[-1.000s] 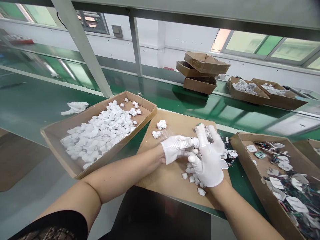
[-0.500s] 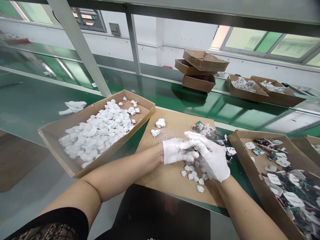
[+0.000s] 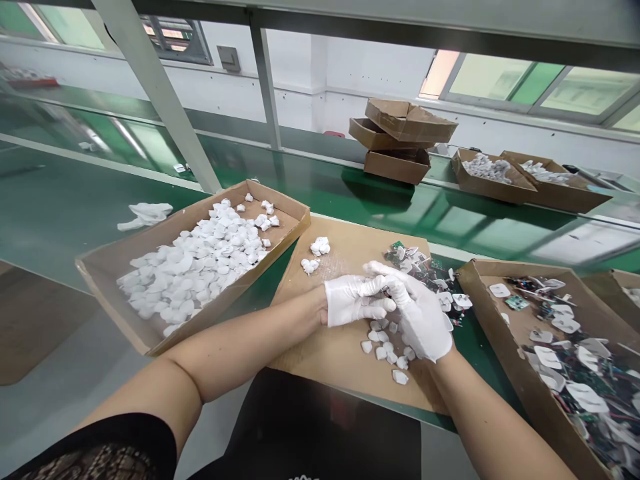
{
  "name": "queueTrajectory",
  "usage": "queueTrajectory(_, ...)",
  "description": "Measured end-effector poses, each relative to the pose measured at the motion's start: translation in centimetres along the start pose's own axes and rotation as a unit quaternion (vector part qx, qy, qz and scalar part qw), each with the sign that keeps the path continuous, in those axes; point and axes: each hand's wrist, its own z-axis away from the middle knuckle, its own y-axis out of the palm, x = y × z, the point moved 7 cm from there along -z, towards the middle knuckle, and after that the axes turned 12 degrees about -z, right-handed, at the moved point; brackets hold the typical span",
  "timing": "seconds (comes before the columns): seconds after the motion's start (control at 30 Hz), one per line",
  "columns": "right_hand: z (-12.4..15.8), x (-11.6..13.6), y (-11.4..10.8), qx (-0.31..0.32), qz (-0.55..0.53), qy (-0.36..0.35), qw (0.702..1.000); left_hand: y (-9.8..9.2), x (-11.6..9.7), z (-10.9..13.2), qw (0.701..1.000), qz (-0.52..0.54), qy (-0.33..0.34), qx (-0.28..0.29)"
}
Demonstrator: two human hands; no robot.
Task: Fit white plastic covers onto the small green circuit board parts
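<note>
Both my hands wear white gloves and meet over a cardboard sheet. My left hand has its fingers closed at the tips of my right hand, whose fingers are bent together too. Whatever is between them is hidden. Below the hands lie loose white pieces, partly covered by my right hand. A pile of circuit boards with white plastic parts lies just beyond my right hand. Two small white clusters rest on the sheet, up and left of my hands.
At left stands a cardboard box of white pieces, with a white glove beyond it. A box of boards and wires is at right. Stacked boxes and boxes of white parts stand farther back.
My right hand has shifted slightly left and turned a little against my left hand, which has barely moved. On the belt behind, small white items have moved left.
</note>
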Motion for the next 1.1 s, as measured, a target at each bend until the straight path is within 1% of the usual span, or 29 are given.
queueTrajectory(0.07, 0.1, 0.0, 0.3, 0.025, 0.006, -0.026, 0.999, -0.1, -0.2, 0.0, 1.0, -0.002, 0.007, -0.004)
queueTrajectory(0.13, 0.1, 0.3, 0.3, 0.023, 0.071, -0.079, 0.994, 0.0, -0.5, 0.0, 1.0, -0.011, 0.019, 0.0)
queueTrajectory(0.2, 0.1, 1.0, 0.1, 0.003, 0.163, -0.145, 0.976, 0.3, -0.8, 0.2, 0.999, -0.032, 0.027, 0.008)
queueTrajectory(0.27, 0.1, 1.4, 0.3, -0.001, 0.217, -0.194, 0.957, 0.6, -1.0, 0.2, 0.998, -0.052, 0.034, 0.009)
queueTrajectory(0.3, 0.1, 1.4, 0.4, 0.006, 0.221, -0.197, 0.955, 0.7, -1.1, 0.3, 0.997, -0.06, 0.037, 0.007)
queueTrajectory(0.33, 0.1, 1.2, 0.5, 0.016, 0.212, -0.184, 0.96, 0.8, -1.2, 0.4, 0.997, -0.068, 0.04, 0.005)
queueTrajectory(0.4, 0.2, 0.7, 0.5, 0.017, 0.165, -0.138, 0.976, 1.0, -1.6, 0.6, 0.996, -0.082, 0.047, -0.002)
queueTrajectory(0.47, 0.4, 0.6, -0.1, -0.031, 0.119, -0.111, 0.986, 1.2, -2.1, 0.9, 0.992, -0.108, 0.059, -0.018)
queueTrajectory(0.5, 0.6, 0.8, -0.5, -0.065, 0.11, -0.119, 0.985, 1.2, -2.5, 1.2, 0.99, -0.121, 0.069, -0.028)
queueTrajectory(0.53, 0.8, 1.2, -0.7, -0.09, 0.113, -0.138, 0.98, 1.3, -2.8, 1.4, 0.988, -0.128, 0.076, -0.034)
queueTrajectory(0.57, 0.9, 1.6, -0.8, -0.1, 0.13, -0.162, 0.973, 1.4, -3.0, 1.6, 0.988, -0.127, 0.08, -0.032)
queueTrajectory(0.6, 1.0, 2.0, -0.6, -0.097, 0.154, -0.188, 0.965, 1.6, -3.1, 1.8, 0.99, -0.118, 0.079, -0.022)
queueTrajectory(0.67, 1.0, 2.7, -0.1, -0.067, 0.205, -0.234, 0.948, 2.0, -3.2, 2.0, 0.993, -0.099, 0.071, 0.002)
queueTrajectory(0.7, 1.0, 2.9, 0.0, -0.067, 0.227, -0.249, 0.939, 2.1, -3.3, 2.1, 0.993, -0.099, 0.068, 0.006)
queueTrajectory(0.77, 1.1, 3.2, -0.5, -0.105, 0.266, -0.27, 0.919, 2.0, -3.5, 2.3, 0.991, -0.109, 0.075, -0.021)
queueTrajectory(0.83, 1.4, 3.7, -0.8, -0.139, 0.316, -0.303, 0.888, 1.9, -3.8, 2.4, 0.987, -0.122, 0.092, -0.046)
queueTrajectory(0.87, 1.5, 3.9, -0.8, -0.147, 0.345, -0.325, 0.868, 2.0, -4.0, 2.4, 0.985, -0.128, 0.103, -0.046)
queueTrajectory(0.93, 1.9, 4.1, -0.4, -0.143, 0.395, -0.365, 0.831, 2.3, -4.3, 2.5, 0.979, -0.155, 0.13, -0.034)
queueTrajectory(0.97, 2.0, 4.1, -0.3, -0.143, 0.406, -0.371, 0.823, 2.4, -4.4, 2.5, 0.974, -0.174, 0.14, -0.028)
queueTrajectory(1.0, 1.9, 4.0, -0.3, -0.143, 0.408, -0.366, 0.824, 2.4, -4.5, 2.6, 0.97, -0.191, 0.149, -0.03)
queueTrajectory(1.1, 1.8, 3.5, -0.2, -0.123, 0.385, -0.33, 0.853, 2.2, -4.5, 2.9, 0.961, -0.225, 0.155, -0.054)
